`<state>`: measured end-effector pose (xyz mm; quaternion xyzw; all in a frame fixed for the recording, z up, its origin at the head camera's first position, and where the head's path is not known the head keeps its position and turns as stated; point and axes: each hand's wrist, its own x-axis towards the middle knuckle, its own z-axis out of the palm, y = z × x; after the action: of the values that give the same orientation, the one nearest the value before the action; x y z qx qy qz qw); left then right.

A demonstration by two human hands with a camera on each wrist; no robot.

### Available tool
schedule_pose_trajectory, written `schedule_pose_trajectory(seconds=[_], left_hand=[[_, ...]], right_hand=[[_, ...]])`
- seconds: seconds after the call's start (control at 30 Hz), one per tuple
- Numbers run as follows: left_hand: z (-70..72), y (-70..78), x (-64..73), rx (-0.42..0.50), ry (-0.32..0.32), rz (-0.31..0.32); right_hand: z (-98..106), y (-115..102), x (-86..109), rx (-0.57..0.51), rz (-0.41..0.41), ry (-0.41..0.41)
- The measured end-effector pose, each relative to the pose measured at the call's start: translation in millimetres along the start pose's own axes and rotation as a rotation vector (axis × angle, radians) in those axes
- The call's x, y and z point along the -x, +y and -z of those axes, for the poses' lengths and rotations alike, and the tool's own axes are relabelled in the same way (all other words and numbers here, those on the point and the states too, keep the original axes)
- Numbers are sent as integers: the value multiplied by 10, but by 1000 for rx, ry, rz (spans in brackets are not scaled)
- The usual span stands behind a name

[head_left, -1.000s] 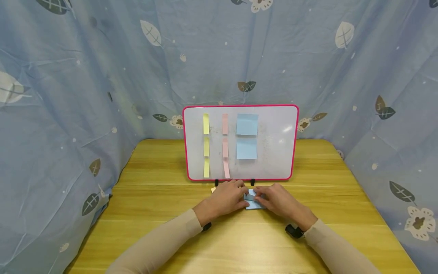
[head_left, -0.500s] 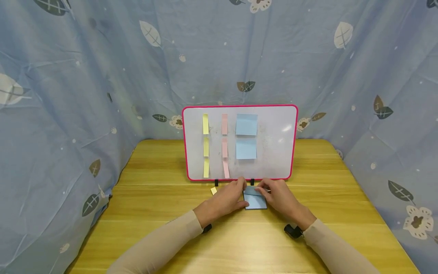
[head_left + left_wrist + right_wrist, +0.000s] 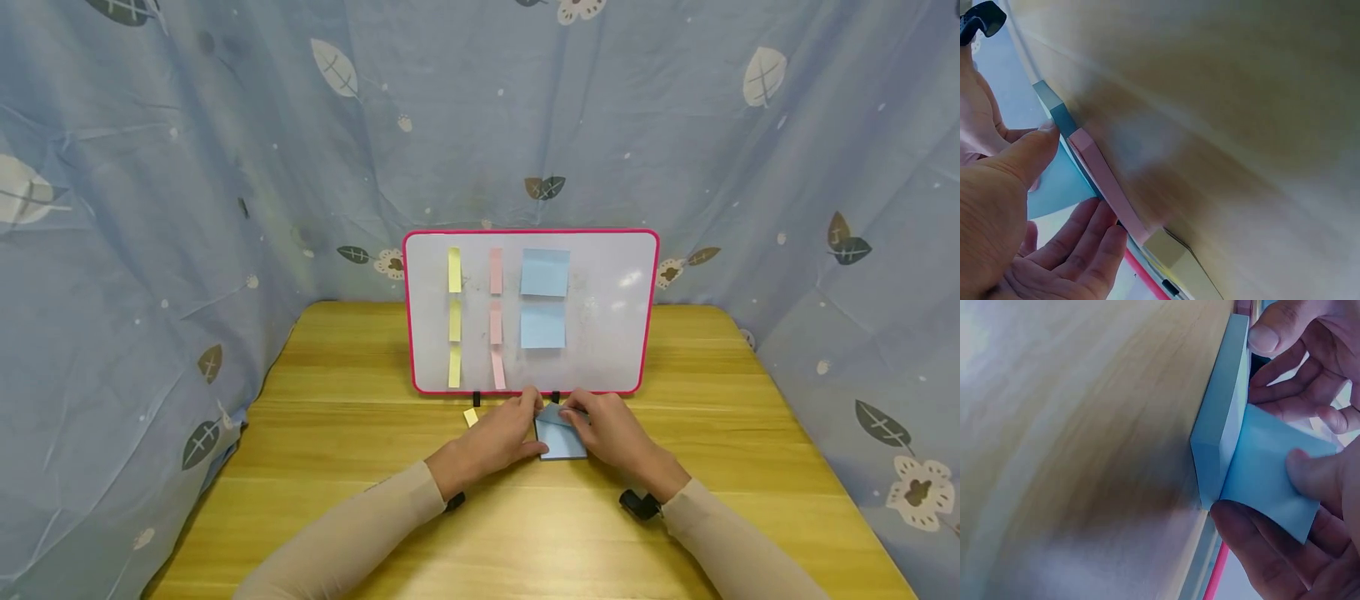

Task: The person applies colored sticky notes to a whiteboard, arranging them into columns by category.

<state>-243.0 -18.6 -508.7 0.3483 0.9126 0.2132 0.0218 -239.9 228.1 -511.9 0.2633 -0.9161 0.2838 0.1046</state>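
Note:
A pad of blue sticky notes (image 3: 562, 447) lies on the table in front of the whiteboard. My left hand (image 3: 497, 432) holds it at its left side, thumb at the near corner and fingers at the far end. My right hand (image 3: 617, 429) pinches the top blue sheet (image 3: 1266, 465) between thumb and fingers; the right wrist view has it lifted off the pad's face and bent back, its base still along the pad's far edge. In the left wrist view, a pink sticky-note pad (image 3: 1109, 181) and a yellow one (image 3: 1179, 261) lie beyond the blue pad, close to my left fingers.
A pink-framed whiteboard (image 3: 607, 333) stands on black feet behind the hands. It carries yellow strips (image 3: 454, 321), pink strips (image 3: 496, 323) and two blue notes (image 3: 543, 325) in columns. A patterned curtain (image 3: 450, 108) surrounds the wooden table (image 3: 337, 433).
The top blue sheet has been drawn back toward the pad's far edge, baring more of the pad. My right hand moved slightly away from me; my left fingers shifted to the pad's far end.

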Motion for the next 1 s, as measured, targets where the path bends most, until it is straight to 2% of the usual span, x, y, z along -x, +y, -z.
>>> schedule_pose_trajectory(seconds=[0.27, 0.43, 0.67, 0.8, 0.93, 1.0], left_hand=[[3, 12, -28, 25, -12, -6], [-12, 13, -14, -16, -17, -2], [13, 42, 39, -104, 7, -95], [10, 49, 50, -108, -2, -102], [20, 66, 44, -109, -24, -73], [32, 76, 44, -115, -31, -61]], right_hand=[[-21, 12, -6, -21, -4, 73], [-23, 49, 15, -73, -82, 95], [-8, 97, 17, -80, -197, 100], [28, 117, 24, -104, -260, 116], [108, 127, 16, -187, -295, 203], [156, 128, -10, -210, -268, 284]])
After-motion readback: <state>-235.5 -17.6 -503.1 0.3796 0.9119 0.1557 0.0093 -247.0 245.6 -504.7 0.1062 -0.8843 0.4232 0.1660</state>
